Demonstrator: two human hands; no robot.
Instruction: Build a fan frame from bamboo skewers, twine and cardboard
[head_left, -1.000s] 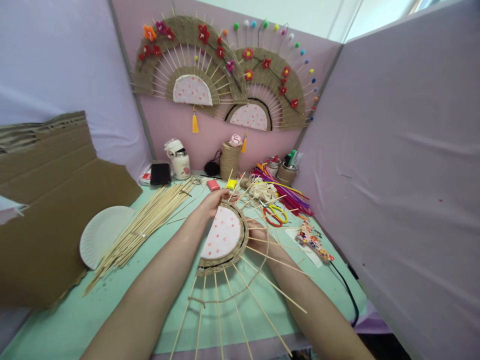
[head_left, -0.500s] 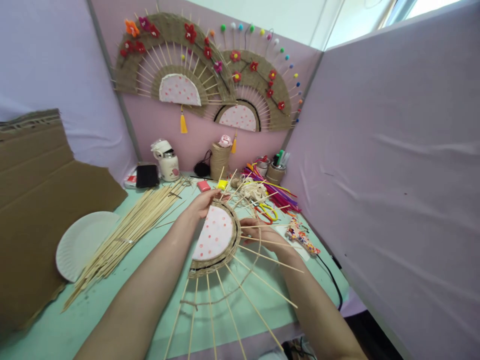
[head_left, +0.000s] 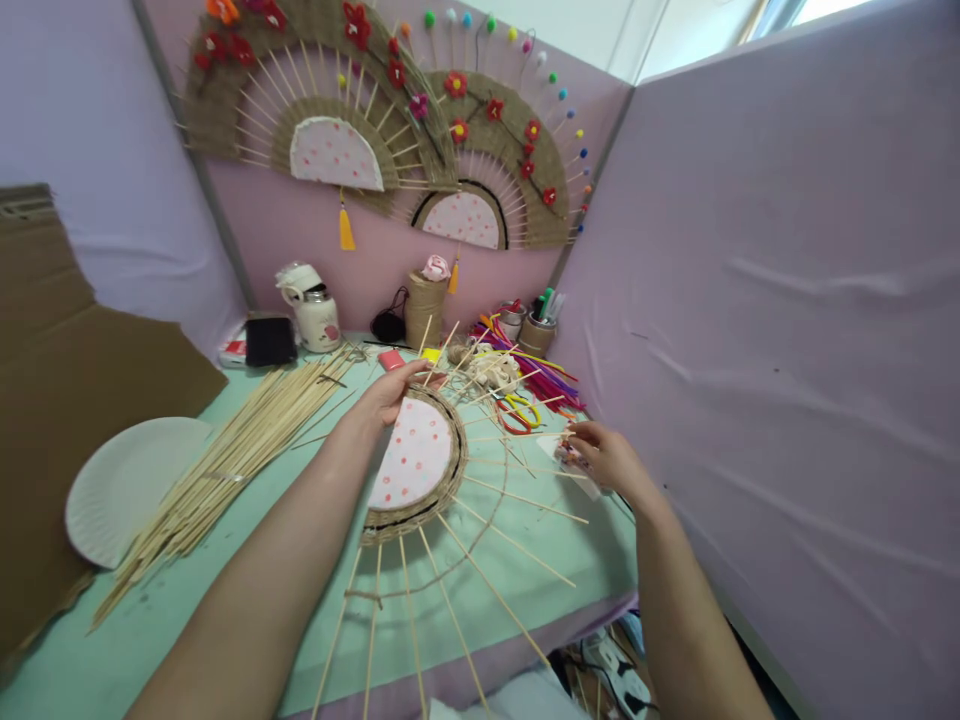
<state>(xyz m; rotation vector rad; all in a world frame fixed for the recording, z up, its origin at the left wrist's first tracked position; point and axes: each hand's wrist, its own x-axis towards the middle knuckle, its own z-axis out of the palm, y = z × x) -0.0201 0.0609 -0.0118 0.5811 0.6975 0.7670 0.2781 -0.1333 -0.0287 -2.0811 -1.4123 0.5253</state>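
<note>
Head view: my left hand point(head_left: 396, 392) holds the half-round fan frame point(head_left: 412, 455) at the far end of its straight edge; that edge, its long axis, slants toward the table's point(head_left: 607, 560) near edge, the lowest sticks point(head_left: 415, 640) jutting past it; my right hand point(head_left: 609, 460), much the nearer, bends over the patterned tool point(head_left: 572, 456) by the table's right edge, to the right of the frame (I cannot tell whether its fingers have closed); along the far edge, a twine-wrapped pot point(head_left: 537, 338) holds pens point(head_left: 551, 306); a tin point(head_left: 511, 325) beside it holds something red.
</note>
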